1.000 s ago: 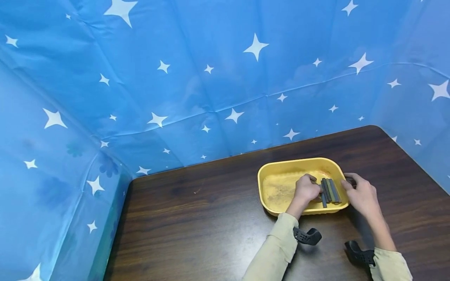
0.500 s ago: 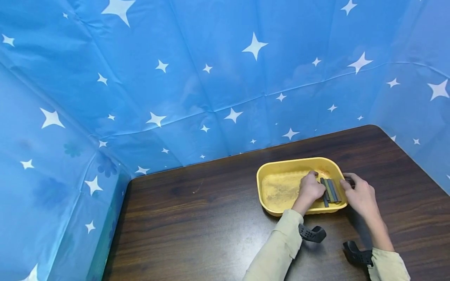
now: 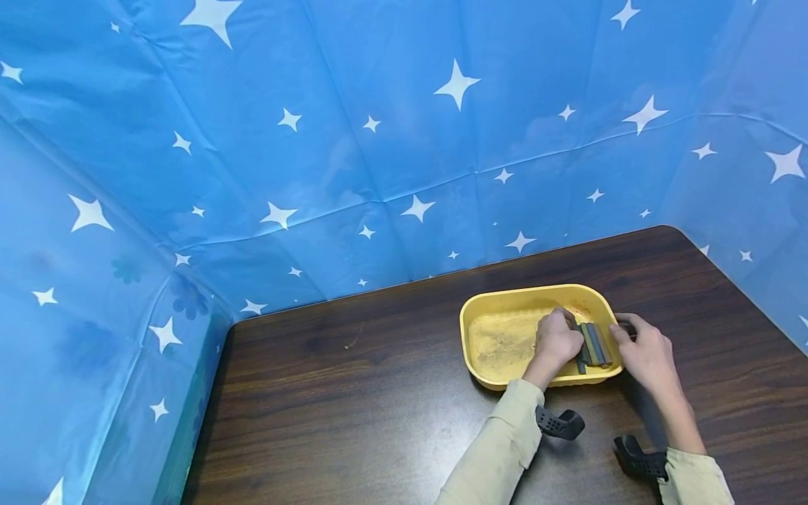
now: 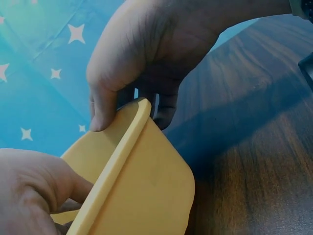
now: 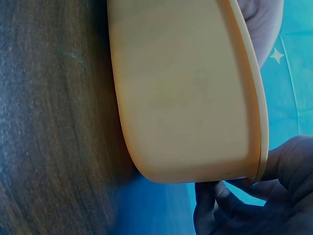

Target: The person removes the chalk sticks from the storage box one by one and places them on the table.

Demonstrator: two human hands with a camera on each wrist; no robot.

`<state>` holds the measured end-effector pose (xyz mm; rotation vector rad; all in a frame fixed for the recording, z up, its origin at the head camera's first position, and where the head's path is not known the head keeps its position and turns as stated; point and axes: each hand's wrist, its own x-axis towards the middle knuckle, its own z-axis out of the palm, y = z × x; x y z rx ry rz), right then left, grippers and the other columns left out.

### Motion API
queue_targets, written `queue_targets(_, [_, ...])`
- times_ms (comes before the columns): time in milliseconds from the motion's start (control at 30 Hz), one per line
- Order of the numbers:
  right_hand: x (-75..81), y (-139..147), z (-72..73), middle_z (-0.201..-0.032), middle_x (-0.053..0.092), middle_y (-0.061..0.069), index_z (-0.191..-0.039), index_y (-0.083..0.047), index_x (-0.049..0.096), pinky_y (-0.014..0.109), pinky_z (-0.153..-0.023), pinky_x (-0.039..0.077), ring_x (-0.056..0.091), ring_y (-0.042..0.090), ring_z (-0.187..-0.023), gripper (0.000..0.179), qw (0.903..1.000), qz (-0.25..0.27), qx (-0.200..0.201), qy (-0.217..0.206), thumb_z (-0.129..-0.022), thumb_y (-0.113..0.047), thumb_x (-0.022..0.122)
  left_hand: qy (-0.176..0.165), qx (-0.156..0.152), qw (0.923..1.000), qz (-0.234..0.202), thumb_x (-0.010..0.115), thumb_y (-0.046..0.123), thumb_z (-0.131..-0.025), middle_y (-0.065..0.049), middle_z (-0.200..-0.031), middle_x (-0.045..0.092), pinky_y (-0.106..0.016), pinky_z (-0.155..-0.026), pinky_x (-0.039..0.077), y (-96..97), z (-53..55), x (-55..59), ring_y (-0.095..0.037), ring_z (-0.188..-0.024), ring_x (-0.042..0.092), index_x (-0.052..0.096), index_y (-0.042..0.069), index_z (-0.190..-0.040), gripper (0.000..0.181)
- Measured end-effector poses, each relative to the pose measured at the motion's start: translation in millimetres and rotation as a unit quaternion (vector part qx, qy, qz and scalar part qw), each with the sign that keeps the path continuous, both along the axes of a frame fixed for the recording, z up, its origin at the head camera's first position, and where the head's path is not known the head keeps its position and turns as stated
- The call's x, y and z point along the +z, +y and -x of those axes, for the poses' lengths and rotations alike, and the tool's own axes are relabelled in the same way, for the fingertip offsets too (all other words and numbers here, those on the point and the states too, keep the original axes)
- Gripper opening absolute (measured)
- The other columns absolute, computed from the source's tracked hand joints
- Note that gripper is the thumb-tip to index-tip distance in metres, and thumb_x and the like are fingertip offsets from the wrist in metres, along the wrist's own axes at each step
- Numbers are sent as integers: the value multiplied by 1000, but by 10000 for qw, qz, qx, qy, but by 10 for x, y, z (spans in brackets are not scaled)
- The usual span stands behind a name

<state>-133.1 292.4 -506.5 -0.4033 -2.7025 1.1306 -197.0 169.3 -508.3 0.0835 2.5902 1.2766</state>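
Note:
In the head view a yellow plastic tray (image 3: pixel 505 338) stands on the table. Several short grey and olive sticks (image 3: pixel 595 344) lie side by side at its right end. My left hand (image 3: pixel 557 342) reaches down into the tray at the left side of the row, fingers curled around a dark stick (image 3: pixel 581 366) that the hand partly covers. At the tray's right end, my right hand (image 3: pixel 649 351) grips the rim. In the left wrist view its thumb (image 4: pixel 103 115) is inside the wall with the other fingers outside. The tray wall hides the left fingertips there.
The dark wood-grain table (image 3: pixel 353 393) extends left and in front of the tray. A blue curtain (image 3: pixel 379 140) with white stars rises behind the table and along its sides. Black wrist bands (image 3: pixel 560 423) sit at both beige sleeves.
My left hand has shifted slightly right, up against the row of sticks, and covers more of the dark stick. My right hand keeps its hold on the rim.

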Motion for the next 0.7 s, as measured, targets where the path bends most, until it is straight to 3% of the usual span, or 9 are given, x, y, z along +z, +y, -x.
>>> queue_targets(200, [7,-52,33,-116,62,39,-131,15,56,56,-76,51,61,52,-100,37,10000,42,-22,-88,-109,-14,50,40,214,9991,-377,68,-8,-84,-1,-74,53,-24,-53,36,-111,43,0,-12,-63,40,70,9,-111,32])
queue_targets(300, [16,-83,39,-117,62,40,-129,15,58,55,-75,50,61,51,-100,36,9998,73,-149,-80,-108,-13,51,18,324,9979,-553,66,-10,-83,0,-71,54,-24,-52,37,-181,61,3,-12,-61,43,70,8,-110,32])
queue_targets(467, [40,-91,36,-112,63,39,-125,15,61,47,-68,49,62,49,-94,33,9993,98,-347,3,-106,-11,54,-11,436,9935,-1049,63,-13,-86,-2,-81,64,-24,-53,41,-340,53,67,-12,-67,54,70,7,-112,33])
queue_targets(600, [45,-64,28,-109,65,37,-125,15,61,37,-63,46,63,47,-92,33,9985,202,-502,-53,-106,-11,55,-163,495,9816,-1839,65,-14,-89,-2,-84,67,-26,-53,49,-499,23,132,-13,-65,61,71,3,-115,32])
queue_targets(700, [54,-23,16,-113,63,38,-129,15,59,32,-61,47,63,47,-95,36,9974,441,-498,-269,-107,-13,53,-373,613,9615,-2654,67,-13,-89,-2,-87,65,-33,-61,59,-629,8,167,-17,-69,65,70,1,-118,33])
